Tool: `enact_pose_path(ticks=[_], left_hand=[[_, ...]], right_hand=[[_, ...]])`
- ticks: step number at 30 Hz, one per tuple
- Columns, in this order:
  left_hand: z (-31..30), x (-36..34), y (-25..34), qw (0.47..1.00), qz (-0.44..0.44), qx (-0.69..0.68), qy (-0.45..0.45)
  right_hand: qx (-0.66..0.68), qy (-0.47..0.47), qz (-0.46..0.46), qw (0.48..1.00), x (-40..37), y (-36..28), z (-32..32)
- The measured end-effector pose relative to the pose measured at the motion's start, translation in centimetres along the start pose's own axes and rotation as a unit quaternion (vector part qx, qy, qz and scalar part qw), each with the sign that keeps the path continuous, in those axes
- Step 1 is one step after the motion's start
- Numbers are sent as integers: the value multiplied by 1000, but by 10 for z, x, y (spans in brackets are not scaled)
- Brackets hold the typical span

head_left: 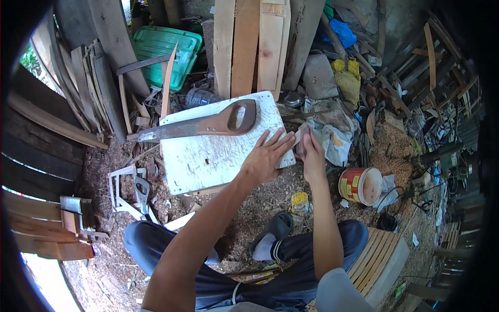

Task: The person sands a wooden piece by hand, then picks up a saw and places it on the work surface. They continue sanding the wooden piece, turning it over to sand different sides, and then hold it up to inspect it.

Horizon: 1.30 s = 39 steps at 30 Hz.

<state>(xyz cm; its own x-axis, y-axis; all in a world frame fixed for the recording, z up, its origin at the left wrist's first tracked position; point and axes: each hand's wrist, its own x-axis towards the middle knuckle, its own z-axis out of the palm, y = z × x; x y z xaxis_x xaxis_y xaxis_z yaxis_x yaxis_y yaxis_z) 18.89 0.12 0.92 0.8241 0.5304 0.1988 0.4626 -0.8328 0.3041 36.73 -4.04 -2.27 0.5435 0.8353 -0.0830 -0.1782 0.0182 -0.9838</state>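
Pressing left hand (pixel 264 158), with fingers spread, onto scuffed white rectangular board (pixel 208 164); clutching small brownish block (pixel 300 147) in right hand (pixel 314 159) beside board's edge. Lying on board, ahead-left of grip: brown-handled metal handsaw (pixel 210 125). Right of grip: round red-and-yellow bucket (pixel 351 185) with lettering and contents too unclear to tell.

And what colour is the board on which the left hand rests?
The board is white with dark scuffs, best seen in the head view.

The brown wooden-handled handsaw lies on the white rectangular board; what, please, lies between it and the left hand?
A bare stretch of scuffed white board separates the handsaw and left hand, seen in the head view.
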Motion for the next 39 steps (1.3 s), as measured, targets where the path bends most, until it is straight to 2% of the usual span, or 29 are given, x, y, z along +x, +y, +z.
enact_pose_path(ticks=[3, 4, 7, 9, 11, 12, 15, 16, 19, 21, 23, 27, 28, 31, 32, 33, 35, 36, 37, 39], left_hand=[[1, 0, -1, 1000, 2, 1, 0], [1, 0, -1, 1000, 0, 0, 2], [1, -1, -2, 1000, -7, -16, -5], [1, 1, 1, 1000, -8, -12, -7], [1, 1, -1, 1000, -5, 5, -9], [-2, 1, 0, 1000, -7, 2, -17], [-2, 0, 0, 1000, -5, 10, -10], [-1, 0, 1, 1000, -11, -2, -8], [-1, 1, 1, 1000, -15, -16, -1], [-1, 0, 1, 1000, -6, -10, 0], [-2, 1, 0, 1000, -2, -18, 5], [-1, 1, 1, 1000, -3, 1, -11], [0, 1, 1, 1000, -3, -1, -7], [-2, 0, 1, 1000, -11, -5, -17], [0, 0, 0, 1000, 6, 8, -14], [-1, 0, 0, 1000, 3, 8, -10], [-1, 0, -1, 1000, 3, -17, -5], [1, 1, -2, 1000, 6, -15, 0], [2, 0, -1, 1000, 4, -16, -1], [1, 0, 0, 1000, 2, -11, -1]], right_hand=[[36, 2, 48, 998, 8, -4, 5], [10, -5, -5, 1000, 19, -5, 9], [41, 1, 33, 999, 36, -6, 16], [32, 3, 10, 999, 22, -9, 13], [52, 2, 63, 997, -11, -23, 14], [92, 34, 51, 994, -17, -18, 17], [78, -1, 76, 994, 4, -18, 13], [107, -23, 51, 993, 22, -11, 14], [110, -8, 38, 993, 38, -5, 23], [85, 4, 10, 996, 11, -9, 17], [-1, 22, 13, 1000, -18, -16, 14], [9, 34, 29, 999, 2, -32, 26], [74, -7, 9, 997, 33, -6, 18], [32, -6, 1, 999, 34, -12, 21], [96, 1, 32, 995, 23, -15, 17], [94, -3, 30, 995, 5, -21, 17], [83, 36, 93, 992, -24, -28, 17], [87, 33, 50, 994, -16, -1, 7], [87, 32, 52, 994, -12, 0, 9], [77, 10, -5, 997, 11, 0, 17]])
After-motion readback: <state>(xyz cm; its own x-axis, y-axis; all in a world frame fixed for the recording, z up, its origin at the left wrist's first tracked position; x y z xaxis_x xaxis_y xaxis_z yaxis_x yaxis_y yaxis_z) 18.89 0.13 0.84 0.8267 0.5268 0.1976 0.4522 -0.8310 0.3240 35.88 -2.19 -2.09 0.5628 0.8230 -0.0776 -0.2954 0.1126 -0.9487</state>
